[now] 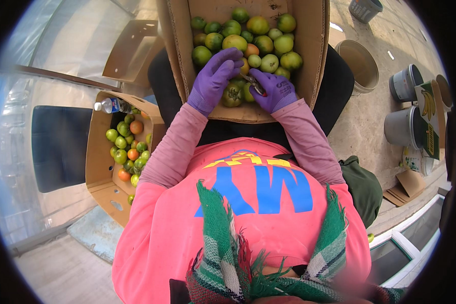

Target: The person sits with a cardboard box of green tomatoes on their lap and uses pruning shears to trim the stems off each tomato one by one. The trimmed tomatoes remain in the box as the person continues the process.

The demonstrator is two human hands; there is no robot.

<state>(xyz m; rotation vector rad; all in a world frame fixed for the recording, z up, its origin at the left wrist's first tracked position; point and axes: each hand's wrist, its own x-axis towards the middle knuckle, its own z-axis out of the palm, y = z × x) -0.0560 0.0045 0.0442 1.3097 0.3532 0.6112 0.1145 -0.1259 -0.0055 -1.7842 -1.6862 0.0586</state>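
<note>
My left hand point(216, 80), in a purple glove, is over the tomatoes in a cardboard box point(239, 113) in front of me. Its fingertips are beside a yellow-orange tomato point(245, 67); whether they grip it is hidden. My right hand point(275, 90), also in a purple glove, holds small hand snips point(256, 86) with a bit of red on the handle. The blades point up and left towards that tomato. Just below the hands sits a green tomato point(232, 95). Farther up the box lie several green and yellowish tomatoes point(257, 25) and an orange one point(252, 50).
At my left, a second cardboard box point(100, 152) holds green and orange tomatoes point(121, 156) and a plastic bottle point(112, 105). A dark blue panel point(60, 148) is beyond it. Several buckets point(401, 127) and a banana-printed carton point(427, 114) stand at my right.
</note>
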